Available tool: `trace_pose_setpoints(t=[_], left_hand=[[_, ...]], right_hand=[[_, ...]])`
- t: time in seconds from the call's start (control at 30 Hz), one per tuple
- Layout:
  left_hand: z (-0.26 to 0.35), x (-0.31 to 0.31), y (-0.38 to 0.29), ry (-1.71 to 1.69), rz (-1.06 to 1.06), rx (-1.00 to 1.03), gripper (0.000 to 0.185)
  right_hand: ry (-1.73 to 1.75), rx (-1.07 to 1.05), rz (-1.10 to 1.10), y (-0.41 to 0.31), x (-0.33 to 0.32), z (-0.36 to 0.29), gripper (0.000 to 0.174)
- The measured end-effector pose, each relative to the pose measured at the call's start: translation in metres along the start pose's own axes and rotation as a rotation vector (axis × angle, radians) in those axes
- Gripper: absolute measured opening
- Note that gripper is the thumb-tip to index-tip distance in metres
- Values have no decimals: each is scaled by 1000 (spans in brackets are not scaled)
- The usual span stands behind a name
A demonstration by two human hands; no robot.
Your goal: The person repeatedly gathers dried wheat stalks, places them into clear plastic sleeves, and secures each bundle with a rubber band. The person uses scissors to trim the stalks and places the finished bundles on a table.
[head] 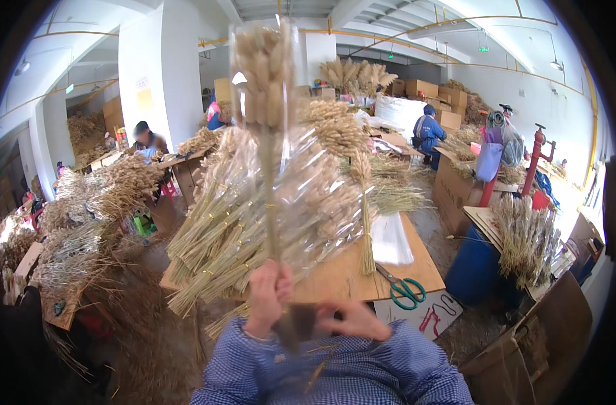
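Note:
Upright before me stands a bunch of dried bunny-tail grass point(261, 76) in a clear plastic sleeve. My left hand point(268, 292) is closed around its stems, low down. To the right, blurred, my right hand point(357, 319) is close to the lower stem ends; whether it grips anything cannot be made out. Many sleeved bunches point(222, 223), tied with yellow ties, lie piled on the wooden table point(328, 283). One unsleeved bunch point(367, 217) rests beside a stack of clear plastic sleeves point(389, 240). Green-handled scissors point(407, 293) lie at the table's front edge.
At left, dried grasses point(90, 217) are heaped on another table. A blue barrel point(472, 266) stands right, near sleeved bunches point(523, 243) and a red pipe with a valve point(533, 162). A cardboard box point(449, 190) is beyond. A person in blue point(429, 129) sits farther back.

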State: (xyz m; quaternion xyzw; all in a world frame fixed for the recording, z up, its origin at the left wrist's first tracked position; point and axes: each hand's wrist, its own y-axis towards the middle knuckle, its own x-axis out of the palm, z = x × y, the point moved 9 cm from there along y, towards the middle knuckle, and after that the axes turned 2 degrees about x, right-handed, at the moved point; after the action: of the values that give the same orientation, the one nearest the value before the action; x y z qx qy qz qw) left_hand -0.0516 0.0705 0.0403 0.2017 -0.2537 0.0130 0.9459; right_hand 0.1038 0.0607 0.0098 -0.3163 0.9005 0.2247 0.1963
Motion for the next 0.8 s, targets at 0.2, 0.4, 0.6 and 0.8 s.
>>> trace_pose_setpoints(t=[0.2,0.4,0.6,0.8], left_hand=[[21,-43,-3,172,101,59,42],[23,-42,-9,195,68,84,40],[40,-38,-15,159,4,125,38],[44,-38,-32,258,-11,158,40]], right_hand=[[312,-805,-126,-87,-58,-167,44],[907,-349,-719,-74,34,-188,35],[1555,-111,-367,-32,10,-172,47],[1703,134,-234,-31,-14,-120,31]])
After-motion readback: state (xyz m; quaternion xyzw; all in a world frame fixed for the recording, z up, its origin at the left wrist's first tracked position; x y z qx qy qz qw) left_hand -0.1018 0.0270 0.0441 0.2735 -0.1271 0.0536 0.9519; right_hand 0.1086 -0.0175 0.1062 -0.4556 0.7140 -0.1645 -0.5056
